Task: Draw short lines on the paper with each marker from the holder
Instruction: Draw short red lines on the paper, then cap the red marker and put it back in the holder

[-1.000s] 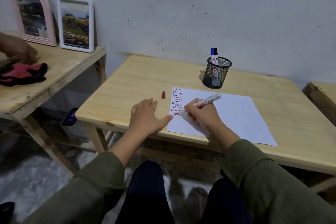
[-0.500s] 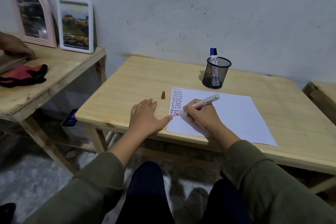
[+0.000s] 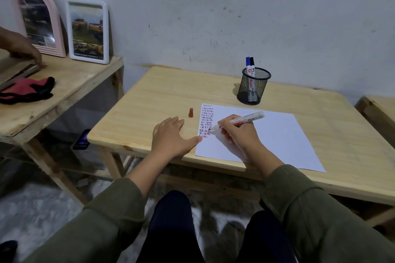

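The right hand (image 3: 239, 134), fingers wrapped around the white red-inked marker (image 3: 239, 121), had dropped its tip lower down the white paper sheet (image 3: 256, 134), extending the rows; left hand (image 3: 171, 136) lay flat, empty, beside the sheet.

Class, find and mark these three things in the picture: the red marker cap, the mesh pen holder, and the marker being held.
Red marker cap (image 3: 191, 112), head view, middle of its side.
Mesh pen holder (image 3: 253, 89), head view, front wall.
Held marker (image 3: 249, 118), head view, white barrel.
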Available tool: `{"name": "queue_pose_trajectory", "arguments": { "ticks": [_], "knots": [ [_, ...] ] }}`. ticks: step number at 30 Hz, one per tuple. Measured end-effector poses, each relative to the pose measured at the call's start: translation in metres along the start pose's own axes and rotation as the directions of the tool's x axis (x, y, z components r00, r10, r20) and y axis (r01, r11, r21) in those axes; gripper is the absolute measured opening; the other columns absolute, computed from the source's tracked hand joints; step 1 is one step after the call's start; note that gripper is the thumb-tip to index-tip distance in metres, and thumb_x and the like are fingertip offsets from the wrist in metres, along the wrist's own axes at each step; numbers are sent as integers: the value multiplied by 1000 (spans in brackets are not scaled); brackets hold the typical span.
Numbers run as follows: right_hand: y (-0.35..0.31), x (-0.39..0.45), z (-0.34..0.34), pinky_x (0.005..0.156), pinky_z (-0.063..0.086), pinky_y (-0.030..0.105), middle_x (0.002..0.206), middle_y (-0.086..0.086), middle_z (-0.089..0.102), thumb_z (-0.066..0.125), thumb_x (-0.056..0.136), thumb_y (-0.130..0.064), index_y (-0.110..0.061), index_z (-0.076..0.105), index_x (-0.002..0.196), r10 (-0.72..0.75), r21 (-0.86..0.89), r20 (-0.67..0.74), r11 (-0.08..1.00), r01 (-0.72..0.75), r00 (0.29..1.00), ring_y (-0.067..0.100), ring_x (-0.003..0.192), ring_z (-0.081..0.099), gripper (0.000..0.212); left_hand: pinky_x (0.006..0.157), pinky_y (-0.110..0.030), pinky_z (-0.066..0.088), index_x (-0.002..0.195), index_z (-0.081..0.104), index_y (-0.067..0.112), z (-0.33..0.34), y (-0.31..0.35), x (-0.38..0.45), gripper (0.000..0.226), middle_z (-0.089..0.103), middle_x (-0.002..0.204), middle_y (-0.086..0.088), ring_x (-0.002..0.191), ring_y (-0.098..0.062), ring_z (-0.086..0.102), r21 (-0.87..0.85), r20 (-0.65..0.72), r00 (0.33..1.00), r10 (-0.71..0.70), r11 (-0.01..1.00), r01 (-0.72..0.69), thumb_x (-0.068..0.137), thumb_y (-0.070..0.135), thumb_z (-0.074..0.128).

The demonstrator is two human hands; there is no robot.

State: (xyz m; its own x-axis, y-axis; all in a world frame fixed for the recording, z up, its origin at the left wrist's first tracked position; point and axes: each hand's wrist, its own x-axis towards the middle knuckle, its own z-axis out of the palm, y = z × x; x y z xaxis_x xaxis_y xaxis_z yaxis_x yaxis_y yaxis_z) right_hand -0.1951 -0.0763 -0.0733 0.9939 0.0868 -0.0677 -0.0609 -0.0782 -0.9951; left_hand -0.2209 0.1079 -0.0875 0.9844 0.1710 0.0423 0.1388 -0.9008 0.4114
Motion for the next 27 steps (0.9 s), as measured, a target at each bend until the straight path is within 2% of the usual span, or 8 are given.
{"name": "queue_pose_trajectory", "arguments": {
  "ticks": [3,6,11,16,18,19,22,27],
  "knots": [
    [-4,3,-2,50,44,18,66,4,60,65,83,-17,-12,65,78,14,110,-29,994,-11,999,11,61,54,7,111,-40,29,137,44,23,-6,8,10,70,48,144,4,135,-18,40,-163,-33,995,-94,983,87,77,57,57],
    [-13,7,-3,46,42,20,64,5,61,64,85,-17,-11,67,83,-19,93,-32,995,22,999,10,52,53,8,106,-39,39,132,48,25,-8,16,24,56,59,133,3,128,-17,50,-358,-80,992,-97,932,63,80,39,63],
    [-25,20,-6,45,39,23,64,9,60,62,87,-11,-10,66,88,-50,163,6,985,48,999,14,49,51,5,96,-36,47,126,57,23,-4,24,48,40,65,121,-4,114,-22,58,-335,-104,992,-69,942,30,87,22,60],
    [-36,35,-15,44,38,22,65,10,60,61,87,-7,-6,65,94,-71,193,4,979,69,997,14,48,52,8,74,-16,41,111,67,16,2,27,64,24,69,108,-4,93,-16,62,-447,-125,986,-110,894,43,90,14,54],
    [-42,41,-17,44,39,21,66,10,60,61,87,-9,-9,65,90,-77,207,3,975,75,997,13,48,53,5,65,-6,42,106,68,14,-3,36,70,22,70,98,-2,82,-11,63,-619,-129,978,-162,784,48,88,11,56],
    [-45,44,-18,44,39,21,66,10,60,61,87,-10,-9,65,88,-80,219,-2,973,78,997,13,48,53,4,63,-5,44,103,69,13,-6,42,73,20,70,91,0,78,-9,63,-737,-104,974,-203,674,61,87,10,58],
    [-58,53,-22,43,39,19,66,10,60,58,89,-11,-9,66,85,-97,244,-21,965,99,995,12,48,53,9,73,-23,50,97,67,19,-20,62,82,14,69,84,4,84,-10,65,-959,54,969,-241,257,117,89,12,58],
    [-78,65,-25,44,39,20,65,9,60,57,90,-12,-10,64,86,-145,242,-6,960,142,989,13,49,53,8,66,-11,45,116,62,9,-35,87,96,24,65,85,3,74,-1,59,-985,163,975,-150,23,168,94,9,50]
  ]
}}
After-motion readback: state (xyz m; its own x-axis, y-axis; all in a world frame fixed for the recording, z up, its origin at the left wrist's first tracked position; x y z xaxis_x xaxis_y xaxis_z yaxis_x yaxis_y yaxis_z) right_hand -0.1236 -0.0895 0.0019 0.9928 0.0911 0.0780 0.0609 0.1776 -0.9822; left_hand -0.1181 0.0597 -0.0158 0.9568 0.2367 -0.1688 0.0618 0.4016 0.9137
